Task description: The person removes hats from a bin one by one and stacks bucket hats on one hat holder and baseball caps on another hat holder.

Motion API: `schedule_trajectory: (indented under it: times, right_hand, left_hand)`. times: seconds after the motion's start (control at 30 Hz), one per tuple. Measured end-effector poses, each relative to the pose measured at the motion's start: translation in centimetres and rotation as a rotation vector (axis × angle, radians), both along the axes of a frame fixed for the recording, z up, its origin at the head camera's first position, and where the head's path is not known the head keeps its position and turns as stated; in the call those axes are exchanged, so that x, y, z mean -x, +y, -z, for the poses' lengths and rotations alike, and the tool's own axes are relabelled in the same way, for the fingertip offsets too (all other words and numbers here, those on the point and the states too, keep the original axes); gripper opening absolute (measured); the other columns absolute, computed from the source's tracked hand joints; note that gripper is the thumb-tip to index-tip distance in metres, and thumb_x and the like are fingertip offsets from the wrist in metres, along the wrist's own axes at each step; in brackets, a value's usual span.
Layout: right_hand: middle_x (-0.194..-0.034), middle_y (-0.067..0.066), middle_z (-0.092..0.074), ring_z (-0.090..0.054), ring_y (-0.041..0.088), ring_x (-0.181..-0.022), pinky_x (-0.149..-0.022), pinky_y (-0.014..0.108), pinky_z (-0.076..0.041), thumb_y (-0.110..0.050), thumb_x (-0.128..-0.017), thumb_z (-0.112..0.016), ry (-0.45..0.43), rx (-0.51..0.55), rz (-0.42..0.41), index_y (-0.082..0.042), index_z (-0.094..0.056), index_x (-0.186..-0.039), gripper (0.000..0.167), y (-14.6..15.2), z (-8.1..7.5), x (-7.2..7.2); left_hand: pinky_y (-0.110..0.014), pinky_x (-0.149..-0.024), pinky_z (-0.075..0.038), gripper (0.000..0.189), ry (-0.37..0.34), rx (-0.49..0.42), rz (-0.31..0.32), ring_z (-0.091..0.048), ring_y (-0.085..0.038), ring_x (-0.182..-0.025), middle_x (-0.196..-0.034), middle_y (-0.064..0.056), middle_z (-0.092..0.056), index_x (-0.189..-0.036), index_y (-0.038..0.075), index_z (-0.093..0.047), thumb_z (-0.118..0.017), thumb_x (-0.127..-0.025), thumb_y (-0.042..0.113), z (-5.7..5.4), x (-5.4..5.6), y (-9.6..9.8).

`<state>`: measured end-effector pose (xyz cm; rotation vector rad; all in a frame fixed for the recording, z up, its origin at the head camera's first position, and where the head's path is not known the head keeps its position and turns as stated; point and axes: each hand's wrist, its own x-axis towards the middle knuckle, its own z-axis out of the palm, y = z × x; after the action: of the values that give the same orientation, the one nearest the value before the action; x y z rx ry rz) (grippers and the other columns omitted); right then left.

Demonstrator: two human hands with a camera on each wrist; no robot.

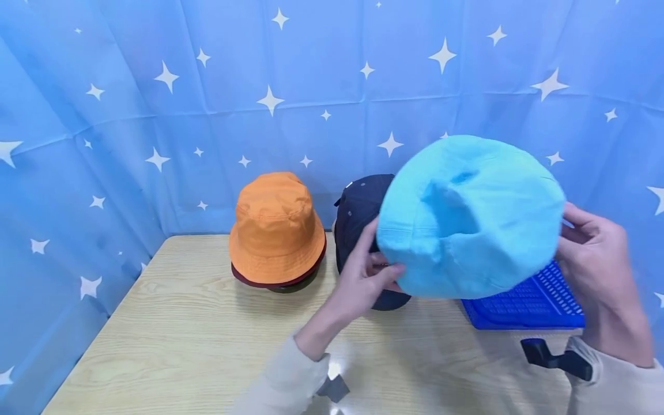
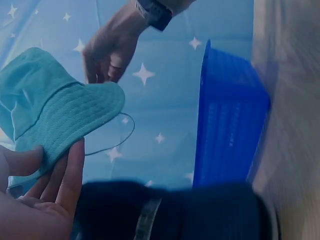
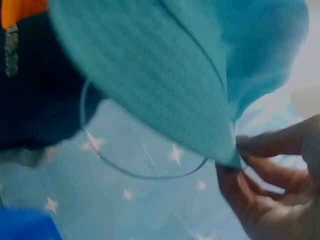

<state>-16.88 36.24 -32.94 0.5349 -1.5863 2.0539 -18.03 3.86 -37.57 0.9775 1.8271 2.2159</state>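
Observation:
A light blue bucket hat (image 1: 498,242) is held up above the table, its crown dented and facing the head camera. My left hand (image 1: 363,276) pinches the brim on the left, thumb on one face and fingers on the other. On the opposite side my right hand (image 1: 596,248) pinches the brim between thumb and fingers. A thin cord loop (image 3: 135,175) hangs beneath the brim in the right wrist view. Just behind my left hand stand dark navy caps (image 1: 360,207), partly hidden by the hand and the hat.
An orange bucket hat (image 1: 277,230) sits on top of a dark red one (image 1: 254,281) at the table's back left. A blue plastic basket (image 1: 524,305) stands at the right, partly covered by the light blue hat. Behind the wooden table (image 1: 171,334) hangs a star-patterned blue curtain (image 1: 218,115).

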Motion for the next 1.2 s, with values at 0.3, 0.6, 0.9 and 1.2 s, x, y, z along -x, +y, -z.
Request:
schedule_trajectory:
  times: [0.3,0.6,0.9,1.2]
  right_hand:
    - [-0.121,0.008,-0.068,-0.072,0.013,-0.105,-0.085,0.017,-0.060,0.024,-0.088,-0.063,0.100,-0.211,0.094,0.013,-0.067,-0.120,0.034,-9.1,-0.8,0.0]
    - [-0.104,-0.003,-0.075,-0.070,0.005,-0.080,-0.067,0.013,-0.056,0.016,-0.088,-0.067,0.065,-0.217,0.270,0.006,-0.072,-0.114,0.028,-17.0,-0.7,2.1]
    - [-0.161,0.003,-0.038,-0.060,0.030,-0.132,-0.090,0.020,-0.058,0.012,-0.098,-0.055,0.047,-0.294,-0.021,-0.008,-0.043,-0.156,0.063,-22.9,-0.2,4.0]
    - [-0.168,0.004,-0.029,-0.060,0.034,-0.133,-0.070,0.021,-0.053,0.012,-0.100,-0.047,0.009,-0.306,-0.118,-0.013,-0.040,-0.158,0.064,-26.7,1.9,6.3]
  left_hand:
    - [-0.054,-0.079,-0.065,0.081,0.030,0.042,-0.211,-0.075,-0.023,-0.101,-0.128,-0.025,-0.067,-0.161,0.041,-0.027,-0.057,-0.101,-0.004,-0.1,0.5,-8.2]
    - [-0.049,-0.084,-0.065,0.076,0.015,0.037,-0.371,-0.077,-0.021,-0.096,-0.115,-0.005,-0.074,-0.160,0.040,-0.029,-0.058,-0.103,-0.001,-1.2,1.8,-14.4]
    - [-0.033,-0.079,-0.065,0.070,-0.062,-0.106,-0.427,-0.076,-0.014,-0.091,-0.110,0.007,-0.077,-0.159,0.031,-0.034,-0.059,-0.102,-0.001,-0.9,3.6,-18.9]
    - [-0.018,-0.074,-0.059,0.069,-0.142,-0.450,-0.371,-0.069,-0.009,-0.095,-0.132,0.001,-0.066,-0.156,0.013,-0.041,-0.054,-0.096,-0.018,-0.2,5.0,-21.1]
